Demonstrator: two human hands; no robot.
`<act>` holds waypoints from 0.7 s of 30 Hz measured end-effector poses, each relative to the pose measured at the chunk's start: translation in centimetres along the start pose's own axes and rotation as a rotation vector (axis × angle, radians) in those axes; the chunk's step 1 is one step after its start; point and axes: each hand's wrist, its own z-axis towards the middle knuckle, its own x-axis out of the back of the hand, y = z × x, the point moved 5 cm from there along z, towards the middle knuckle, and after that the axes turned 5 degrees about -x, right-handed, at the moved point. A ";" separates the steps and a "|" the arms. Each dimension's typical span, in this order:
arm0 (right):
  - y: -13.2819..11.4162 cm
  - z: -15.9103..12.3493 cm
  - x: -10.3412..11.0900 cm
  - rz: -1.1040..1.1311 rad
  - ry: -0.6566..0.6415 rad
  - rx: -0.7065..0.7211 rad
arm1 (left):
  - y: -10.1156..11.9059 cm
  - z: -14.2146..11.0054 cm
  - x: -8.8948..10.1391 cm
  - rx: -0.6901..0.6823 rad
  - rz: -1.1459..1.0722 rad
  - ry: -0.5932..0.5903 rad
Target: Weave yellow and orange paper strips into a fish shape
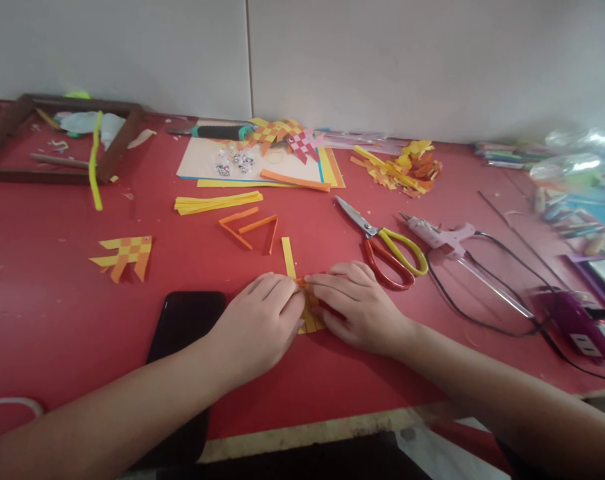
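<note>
My left hand (270, 310) and my right hand (355, 303) meet over a small piece of yellow and orange paper strips (310, 321) on the red table. Fingers of both hands are bent and pressed on the strips from either side. One yellow strip (288, 257) sticks out beyond my fingertips, and a bit of orange shows between them. My hands cover much of the piece. Just past them lie folded orange strips (236, 230) and a bundle of yellow strips (217, 202). A finished woven paper fish (127, 255) rests to the left.
Scissors (382, 247) and a pink glue gun (445, 239) with a looping cord lie at right. A black phone (190, 317) is beneath my left forearm. Paper sheets (195, 160), paper scraps (407, 170) and a brown frame (47, 175) stand along the wall.
</note>
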 end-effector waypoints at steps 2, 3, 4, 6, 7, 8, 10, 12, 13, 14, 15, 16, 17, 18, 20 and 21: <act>0.0 0.0 0.0 0.004 0.003 0.002 | -0.1 0.0 0.0 -0.003 -0.002 0.011; 0.0 0.0 0.1 0.006 0.007 0.005 | -0.1 0.0 0.0 -0.009 0.001 0.017; 0.0 0.1 0.1 0.008 0.012 0.008 | -0.1 0.0 0.0 -0.016 0.005 0.023; 0.0 0.1 0.2 0.012 0.022 0.012 | 0.0 -0.1 0.0 -0.031 0.012 0.033; 0.0 0.1 0.2 0.013 0.026 0.013 | 0.0 -0.2 0.0 -0.033 0.012 0.031; 0.0 0.1 0.2 0.011 0.029 0.014 | 0.1 -0.2 0.0 -0.026 0.008 0.024; -0.1 0.0 0.1 0.002 0.019 0.017 | 0.0 -0.3 0.0 0.001 -0.023 -0.006; -0.1 0.0 -0.1 -0.007 0.004 0.022 | -0.4 -0.3 0.1 0.036 -0.084 -0.019; -0.2 0.0 -0.1 -0.009 -0.004 0.026 | -0.7 -0.2 0.3 0.061 -0.120 -0.007; -0.2 0.0 -0.2 -0.007 -0.009 0.028 | -1.1 -0.1 0.5 0.094 -0.152 0.022; -0.2 0.1 -0.2 -0.003 -0.012 0.029 | -1.6 -0.1 0.8 0.134 -0.179 0.061; -0.3 0.1 -0.2 0.002 -0.014 0.027 | -2.2 0.0 1.0 0.180 -0.200 0.102; -0.3 0.2 -0.2 0.008 -0.018 0.023 | -2.8 0.0 1.2 0.227 -0.210 0.142; -0.3 0.2 -0.2 0.015 -0.019 0.019 | -3.3 0.0 1.4 0.264 -0.220 0.169; -0.2 0.3 -0.2 0.030 -0.024 0.012 | -4.1 0.0 1.5 0.312 -0.236 0.166; -0.2 0.3 -0.2 0.037 -0.027 0.010 | -4.3 0.2 1.5 0.313 -0.232 0.146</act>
